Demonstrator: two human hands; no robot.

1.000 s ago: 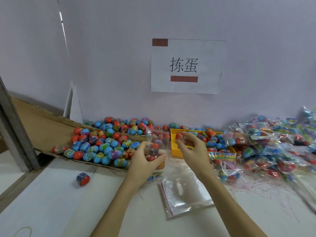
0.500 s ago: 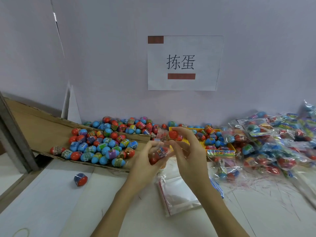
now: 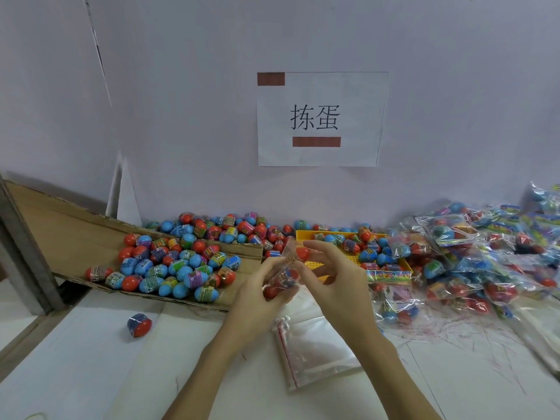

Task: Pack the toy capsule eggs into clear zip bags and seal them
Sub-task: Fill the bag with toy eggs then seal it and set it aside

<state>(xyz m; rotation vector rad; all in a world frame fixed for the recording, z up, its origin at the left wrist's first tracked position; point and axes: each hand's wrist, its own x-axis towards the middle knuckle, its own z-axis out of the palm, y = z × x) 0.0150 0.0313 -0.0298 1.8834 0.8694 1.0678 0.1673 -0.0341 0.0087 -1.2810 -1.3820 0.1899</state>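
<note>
At centre frame the left hand [image 3: 257,301] grips a clear zip bag [image 3: 283,275] from below and from the left, fingers curled round its lower part; capsule eggs show through the film, one red end low by the left palm. The right hand [image 3: 336,283] meets the bag from the right. Its thumb and forefinger pinch a red-topped egg [image 3: 300,253] at the bag's upper end, just above the left fingertips; whether that egg is already inside the mouth or only at it cannot be told through the film. The remaining right fingers are loosely bent, holding nothing else.

Loose eggs [image 3: 169,265] lie heaped on a cardboard sheet [image 3: 60,234] at middle left and along the wall foot behind it. A single egg [image 3: 139,325] lies apart on the white table [image 3: 91,374], lower left. A yellow tray [image 3: 306,236] sits directly behind the hands, carrying more eggs. Filled bags [image 3: 472,262] are piled at the right of frame. A stack of empty zip bags [image 3: 315,350] lies flat on the table beneath the forearms, lower centre. A paper sign [image 3: 321,119] with two characters is fixed to the wall, upper centre.
</note>
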